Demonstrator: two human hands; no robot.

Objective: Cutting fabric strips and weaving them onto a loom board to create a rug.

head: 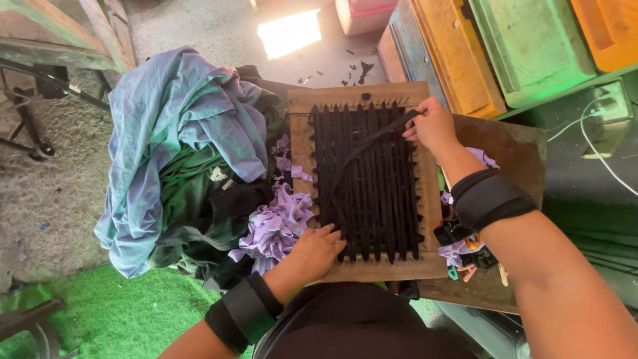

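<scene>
Crates: a row of flat plastic crates fills the upper right of the frame, an orange-yellow crate (453, 53) beside a green crate (531, 46), with another orange crate (608, 30) in the corner; any labels on them are not legible.
Pink tub: a pale tub (362, 14) with a pink top sits at the top centre edge, only partly in frame.
Loom frame: a wooden frame (299, 143) lies in the middle of the frame, strung with black strips (372, 199) running top to bottom (packed close, side by side).
Loose strip: one black strip (375, 138) slants across the others from the frame's upper right toward its lower left.
Right hand: the right hand (430, 125) is at the frame's upper right corner, fingers pinched closed on the end of the loose strip.
Left hand: the left hand (318, 251) rests at the frame's lower left corner, fingers spread flat on the wood and the strip ends, gripping nothing.
Wristbands: a black band (488, 198) wraps the right forearm and another (242, 312) the left.
Cloth heap: a blue-grey cloth (176, 119) lies over dark green cloth (189, 199) at centre left, touching the frame's left side.
Purple scraps: lilac fabric pieces (272, 229) sit just beside the left hand.
Board: a brown board (512, 149) lies under the frame, right of centre.
Green mat: green turf (119, 312) covers the lower left.
</scene>
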